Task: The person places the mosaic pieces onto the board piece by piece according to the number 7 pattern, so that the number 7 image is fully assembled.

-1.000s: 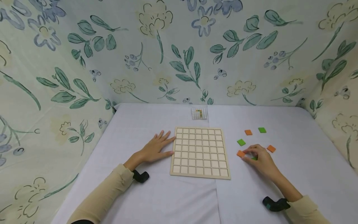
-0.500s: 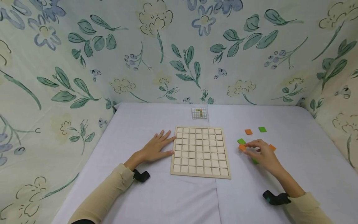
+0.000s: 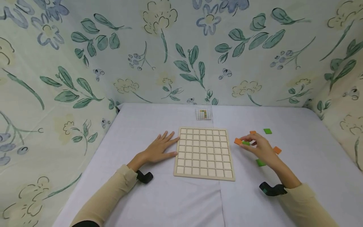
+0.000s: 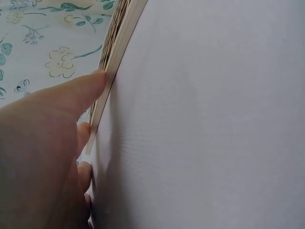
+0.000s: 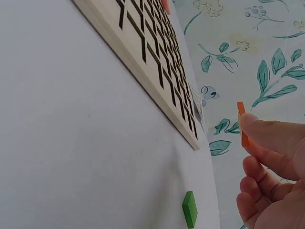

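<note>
My right hand [image 3: 261,148] pinches an orange square tile [image 3: 238,141] between thumb and index finger, to the right of the wooden grid board [image 3: 203,153]. In the right wrist view the orange tile [image 5: 242,125] is edge-on and raised off the cloth, its other fingers curled behind. Below it a green tile [image 5: 189,210] lies on the cloth. My left hand [image 3: 159,148] lies spread with straight fingers, thumb and index tip at the board's left edge. The left wrist view shows fingertips [image 4: 99,81] against the board's side [image 4: 119,47].
Loose tiles lie around the right hand: a green tile [image 3: 267,131] at the back, an orange tile [image 3: 277,150] and a green tile [image 3: 260,162] nearer. A small card with a coloured grid pattern [image 3: 203,114] stands behind the board. Floral cloth [image 3: 170,63] walls the table's back and sides.
My right hand has lifted the orange tile and carried it away from me and left, toward the board. The left hand keeps its place at the board's edge.
</note>
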Tool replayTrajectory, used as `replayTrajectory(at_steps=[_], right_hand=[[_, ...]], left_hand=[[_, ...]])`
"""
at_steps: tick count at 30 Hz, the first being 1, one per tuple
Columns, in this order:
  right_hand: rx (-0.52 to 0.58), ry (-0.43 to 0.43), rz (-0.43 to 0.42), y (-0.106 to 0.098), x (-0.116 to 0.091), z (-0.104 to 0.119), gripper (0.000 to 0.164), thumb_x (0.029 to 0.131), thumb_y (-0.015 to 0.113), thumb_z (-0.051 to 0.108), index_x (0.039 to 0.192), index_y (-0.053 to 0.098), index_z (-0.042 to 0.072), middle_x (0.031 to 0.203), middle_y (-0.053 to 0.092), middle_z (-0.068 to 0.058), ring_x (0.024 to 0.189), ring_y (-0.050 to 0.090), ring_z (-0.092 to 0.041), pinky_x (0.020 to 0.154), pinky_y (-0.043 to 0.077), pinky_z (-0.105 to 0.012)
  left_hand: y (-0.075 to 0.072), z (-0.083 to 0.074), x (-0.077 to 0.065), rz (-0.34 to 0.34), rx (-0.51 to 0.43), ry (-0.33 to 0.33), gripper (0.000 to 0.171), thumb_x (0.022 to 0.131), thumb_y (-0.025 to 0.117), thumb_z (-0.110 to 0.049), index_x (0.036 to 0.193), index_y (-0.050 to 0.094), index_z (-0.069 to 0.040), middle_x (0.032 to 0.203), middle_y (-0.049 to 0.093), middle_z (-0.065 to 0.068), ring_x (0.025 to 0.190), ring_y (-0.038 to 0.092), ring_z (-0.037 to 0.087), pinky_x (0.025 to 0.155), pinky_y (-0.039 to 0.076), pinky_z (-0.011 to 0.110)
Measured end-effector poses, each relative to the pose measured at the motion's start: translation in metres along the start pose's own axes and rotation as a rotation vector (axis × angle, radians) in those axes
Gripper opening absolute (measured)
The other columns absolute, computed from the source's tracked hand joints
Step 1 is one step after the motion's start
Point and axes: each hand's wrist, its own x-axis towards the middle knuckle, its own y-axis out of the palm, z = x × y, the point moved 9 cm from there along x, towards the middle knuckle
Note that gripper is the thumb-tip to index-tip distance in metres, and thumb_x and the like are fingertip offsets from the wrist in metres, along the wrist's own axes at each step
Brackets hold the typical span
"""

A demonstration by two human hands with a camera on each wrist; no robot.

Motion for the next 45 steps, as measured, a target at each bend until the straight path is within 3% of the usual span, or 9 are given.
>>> replayTrajectory(at_steps=[6, 18, 25, 37, 45], right_hand=[[0.038, -0.028, 0.028, 0.015, 0.019, 0.01, 0.025, 0.087, 0.077, 0.005, 0.11, 0.072, -0.003, 0.101, 0.065, -0.018, 0.095, 0.056, -0.032, 0.076, 0.047, -0.037], [0.114, -0.005, 0.105, 0.047, 0.046, 0.025, 0.027, 0.09, 0.075, 0.009, 0.114, 0.071, -0.003, 0.101, 0.062, -0.015, 0.094, 0.055, -0.028, 0.078, 0.048, -0.031], [0.179, -0.026, 0.133, 0.063, 0.058, 0.035, 0.026, 0.09, 0.075, 0.008, 0.113, 0.071, -0.005, 0.095, 0.061, -0.013, 0.088, 0.053, -0.026, 0.077, 0.049, -0.035], [0.228, -0.012, 0.177, 0.091, 0.076, 0.046, 0.027, 0.09, 0.075, 0.008, 0.113, 0.071, -0.005, 0.099, 0.062, -0.014, 0.089, 0.055, -0.025, 0.074, 0.048, -0.03], [0.288, 0.002, 0.237, 0.112, 0.084, 0.053, 0.028, 0.091, 0.074, 0.008, 0.114, 0.07, -0.007, 0.103, 0.062, -0.017, 0.091, 0.058, -0.027, 0.077, 0.05, -0.034]], left_hand=[[0.001, 0.001, 0.001, 0.002, -0.005, -0.003, 0.075, 0.098, 0.039, -0.067, 0.16, 0.019, -0.03, 0.166, 0.005, 0.006, 0.151, -0.002, 0.034, 0.119, -0.002, 0.053], [-0.003, -0.002, -0.001, -0.008, -0.019, 0.005, 0.075, 0.099, 0.042, -0.065, 0.16, 0.022, -0.027, 0.166, 0.008, 0.009, 0.151, 0.0, 0.036, 0.119, -0.001, 0.054], [-0.003, -0.002, -0.001, -0.011, -0.02, 0.01, 0.075, 0.099, 0.042, -0.065, 0.16, 0.023, -0.026, 0.166, 0.008, 0.009, 0.151, 0.0, 0.035, 0.119, 0.0, 0.054], [-0.002, -0.001, -0.002, -0.024, -0.007, 0.012, 0.074, 0.1, 0.042, -0.063, 0.16, 0.021, -0.026, 0.167, 0.006, 0.007, 0.152, -0.002, 0.034, 0.119, -0.002, 0.054], [-0.002, -0.003, -0.003, -0.036, -0.008, 0.019, 0.073, 0.1, 0.043, -0.061, 0.16, 0.022, -0.026, 0.166, 0.007, 0.007, 0.152, -0.001, 0.035, 0.119, -0.001, 0.054]])
